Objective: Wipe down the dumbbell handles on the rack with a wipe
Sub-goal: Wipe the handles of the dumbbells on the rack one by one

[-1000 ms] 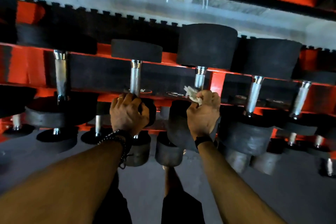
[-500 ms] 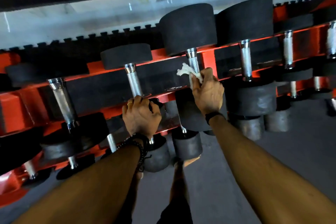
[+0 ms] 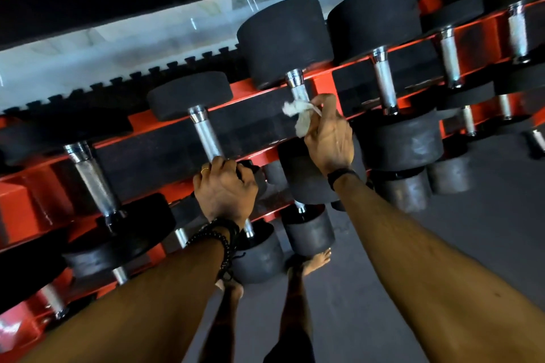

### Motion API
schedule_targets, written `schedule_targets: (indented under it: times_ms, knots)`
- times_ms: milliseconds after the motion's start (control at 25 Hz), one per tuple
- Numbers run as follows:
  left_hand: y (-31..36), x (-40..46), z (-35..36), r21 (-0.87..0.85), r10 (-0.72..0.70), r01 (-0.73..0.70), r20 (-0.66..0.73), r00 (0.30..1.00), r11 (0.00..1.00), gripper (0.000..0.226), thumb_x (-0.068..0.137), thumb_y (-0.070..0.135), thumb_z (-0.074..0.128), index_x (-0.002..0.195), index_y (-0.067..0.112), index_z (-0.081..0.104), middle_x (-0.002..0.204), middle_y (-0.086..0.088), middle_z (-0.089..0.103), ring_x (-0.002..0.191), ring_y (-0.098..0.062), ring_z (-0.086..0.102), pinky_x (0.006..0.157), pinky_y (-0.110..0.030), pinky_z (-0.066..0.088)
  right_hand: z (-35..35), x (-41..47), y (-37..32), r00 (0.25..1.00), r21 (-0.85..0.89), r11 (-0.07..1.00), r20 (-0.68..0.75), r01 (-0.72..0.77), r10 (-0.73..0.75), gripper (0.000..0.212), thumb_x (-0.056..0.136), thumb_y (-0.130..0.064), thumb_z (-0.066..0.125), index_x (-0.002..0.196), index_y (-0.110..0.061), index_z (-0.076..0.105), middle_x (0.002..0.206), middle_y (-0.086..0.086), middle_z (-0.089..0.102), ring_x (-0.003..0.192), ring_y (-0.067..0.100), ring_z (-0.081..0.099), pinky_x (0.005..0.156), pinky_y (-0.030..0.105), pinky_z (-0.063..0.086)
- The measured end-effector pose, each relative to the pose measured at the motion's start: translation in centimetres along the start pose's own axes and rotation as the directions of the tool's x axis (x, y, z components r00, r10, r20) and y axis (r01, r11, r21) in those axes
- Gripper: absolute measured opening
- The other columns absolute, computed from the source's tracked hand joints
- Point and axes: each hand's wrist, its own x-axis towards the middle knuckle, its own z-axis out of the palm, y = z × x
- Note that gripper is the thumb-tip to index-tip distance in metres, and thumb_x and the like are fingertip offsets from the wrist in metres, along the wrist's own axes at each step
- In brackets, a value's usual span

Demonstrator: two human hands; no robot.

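Observation:
Black dumbbells with chrome handles lie in a row on a red rack (image 3: 26, 200). My right hand (image 3: 327, 135) holds a crumpled white wipe (image 3: 299, 115) wrapped round the lower part of one chrome handle (image 3: 296, 82), under a large black head (image 3: 283, 38). My left hand (image 3: 227, 188) grips the near black head of the neighbouring dumbbell, at the bottom of its bare handle (image 3: 206, 135). More handles show to the left (image 3: 93, 177) and right (image 3: 383, 79).
A lower tier of the rack carries smaller dumbbells (image 3: 309, 230) just under my wrists. The dark floor (image 3: 472, 244) spreads to the right. My bare feet (image 3: 312, 262) stand close to the rack's base. A pale wall (image 3: 118, 47) runs behind the rack.
My right hand and the wipe have slid further up the chrome handle. My left hand stays on the same dumbbell head. The view has tilted and shifted left.

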Motion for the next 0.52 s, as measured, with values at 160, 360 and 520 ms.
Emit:
schedule_targets:
  times_ms: [160,360,520]
  knots:
    - [0.0,0.0,0.1,0.004,0.000,0.000,0.000,1.000,1.000,0.024,0.080,0.020,0.052,0.069,0.006,0.068,0.082,-0.008,0.067,0.077,-0.031,0.061,0.073,-0.040,0.047,-0.6,0.0,0.1,0.998,0.048,0.999,0.067,0.017,-0.020,0.040,0.073,0.006,0.062,0.110,-0.007,0.054,0.111,0.014,0.057,0.078,0.035,0.062,0.059,0.036,0.046]
    - [-0.1,-0.1,0.1,0.005,-0.002,0.002,0.004,1.000,1.000,0.022,0.080,0.020,0.054,0.070,0.007,0.069,0.083,-0.007,0.067,0.078,-0.031,0.061,0.074,-0.041,0.047,0.2,-0.2,0.3,0.997,0.081,0.994,-0.036,0.067,-0.064,0.011,0.087,-0.012,0.057,0.093,-0.004,0.062,0.104,0.014,0.056,0.074,0.028,0.061,0.057,0.028,0.045]
    - [0.1,-0.1,0.0,-0.004,-0.005,0.005,-0.019,1.000,1.000,0.021,0.079,0.018,0.055,0.067,0.006,0.067,0.080,-0.007,0.066,0.075,-0.031,0.061,0.072,-0.039,0.045,0.6,0.1,0.4,0.995,0.035,0.997,-0.069,0.072,-0.069,0.017,0.095,-0.024,0.058,0.092,-0.008,0.062,0.093,0.008,0.057,0.073,0.022,0.058,0.055,0.030,0.047]
